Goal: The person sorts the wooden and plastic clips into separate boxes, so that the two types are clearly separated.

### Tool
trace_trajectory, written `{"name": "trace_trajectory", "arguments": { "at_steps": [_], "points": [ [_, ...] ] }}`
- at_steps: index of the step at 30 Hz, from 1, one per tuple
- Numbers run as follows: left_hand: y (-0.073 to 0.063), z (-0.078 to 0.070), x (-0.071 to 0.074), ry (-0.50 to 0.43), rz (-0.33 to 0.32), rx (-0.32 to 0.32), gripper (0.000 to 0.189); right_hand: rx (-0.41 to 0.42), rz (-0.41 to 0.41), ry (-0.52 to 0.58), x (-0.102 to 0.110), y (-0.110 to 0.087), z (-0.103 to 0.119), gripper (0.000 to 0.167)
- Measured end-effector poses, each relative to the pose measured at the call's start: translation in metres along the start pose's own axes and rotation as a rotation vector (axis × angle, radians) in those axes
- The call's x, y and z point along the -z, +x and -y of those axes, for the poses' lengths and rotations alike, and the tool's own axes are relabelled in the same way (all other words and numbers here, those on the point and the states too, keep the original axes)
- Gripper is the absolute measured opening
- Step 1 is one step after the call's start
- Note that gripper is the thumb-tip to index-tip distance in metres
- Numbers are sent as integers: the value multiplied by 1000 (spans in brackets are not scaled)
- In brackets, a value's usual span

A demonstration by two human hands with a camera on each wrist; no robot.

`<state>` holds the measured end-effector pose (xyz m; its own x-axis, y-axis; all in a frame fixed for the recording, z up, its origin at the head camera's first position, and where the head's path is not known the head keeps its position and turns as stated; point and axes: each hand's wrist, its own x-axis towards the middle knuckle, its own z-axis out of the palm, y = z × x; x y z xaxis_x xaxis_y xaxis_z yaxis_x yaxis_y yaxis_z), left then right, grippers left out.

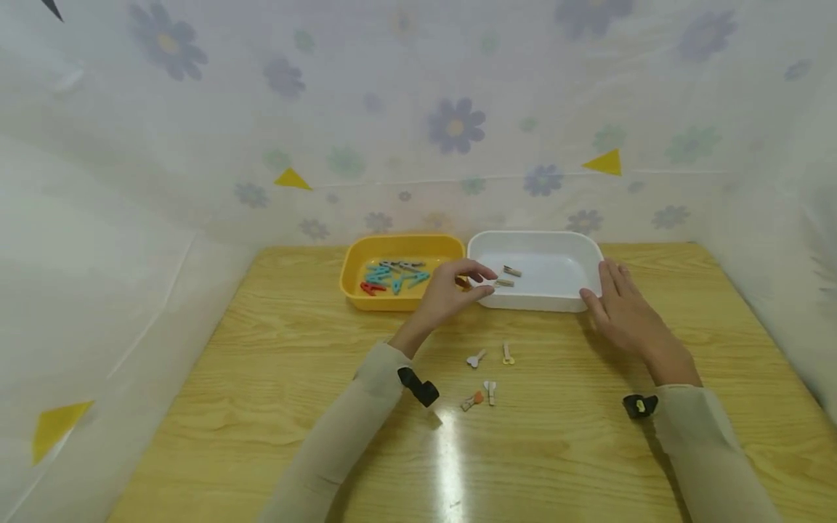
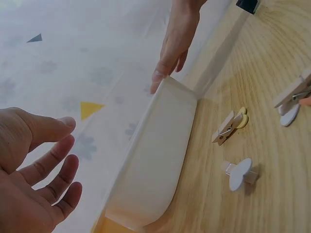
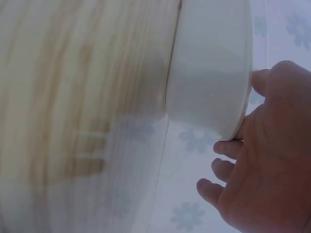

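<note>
My left hand [image 1: 454,287] hovers over the left end of the white tray [image 1: 536,301], thumb and fingers apart, nothing visible between them. Two small wooden clothespins lie inside that tray: one clothespin [image 1: 513,271] toward the back, another clothespin [image 1: 505,282] close to my left fingertips. At the tray's front right corner, my right hand [image 1: 624,312] holds the rim with thumb and fingers. On the table in front lie several wooden clothespins, among them a white heart clothespin [image 1: 474,359], a yellow-ended clothespin [image 1: 507,354] and an orange-ended clothespin [image 1: 471,401].
Left of the white tray, touching or nearly so, stands a yellow tray [image 1: 349,287]. It holds several blue clothespins [image 1: 378,276], grey ones and a red clothespin [image 1: 372,288]. A flower-patterned curtain [image 1: 392,145] hangs behind the wooden table [image 1: 281,378].
</note>
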<state>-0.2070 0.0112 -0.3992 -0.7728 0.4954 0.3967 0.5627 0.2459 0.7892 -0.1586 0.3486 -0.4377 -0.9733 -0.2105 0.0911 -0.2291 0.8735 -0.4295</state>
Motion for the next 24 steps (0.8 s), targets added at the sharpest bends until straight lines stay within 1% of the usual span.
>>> {"name": "trace_trajectory", "arguments": {
  "at_steps": [4,8,13,18,24],
  "points": [
    [-19,0,3,-29,10,16,15,6,10,1,-1,1,1,77],
    [-38,1,5,-46,5,33,16,8,7,-12,-2,2,2,78],
    [-55,1,8,-25,-7,47,16,7,-4,-21,-2,1,2,77],
    [-67,4,9,16,6,77,15,3,-1,-26,-3,1,1,77],
    [-73,10,9,35,16,81,17,-12,3,-44,-2,1,-1,77]
  ]
}}
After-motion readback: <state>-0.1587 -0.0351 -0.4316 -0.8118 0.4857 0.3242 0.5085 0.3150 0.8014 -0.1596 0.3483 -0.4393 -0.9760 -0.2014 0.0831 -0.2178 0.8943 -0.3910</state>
